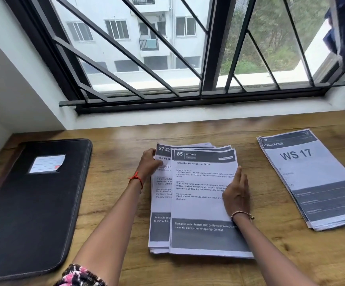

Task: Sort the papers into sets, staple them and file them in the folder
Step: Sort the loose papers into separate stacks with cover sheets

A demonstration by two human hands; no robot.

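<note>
Sorting is in hand: the middle pile (198, 207) of papers lies fanned at the centre of the desk (122, 137). The right hand (236, 193) rests flat on the top "Kitchen" sheet, fingers straight and together, and the left hand (149, 162) pinches the pile's far-left corner. The next move is probably to slide that sheet off to its own set without dragging those beneath. A "Living Room" pile (311, 182) lies right, the closed black folder (33, 203) left. The wooden desk sits under a barred window (167, 58).

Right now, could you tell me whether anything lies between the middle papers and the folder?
Nothing visible does: only bare desk separates the middle papers from the folder on the left. The folder lies closed, though, so it would need opening before filing.
</note>
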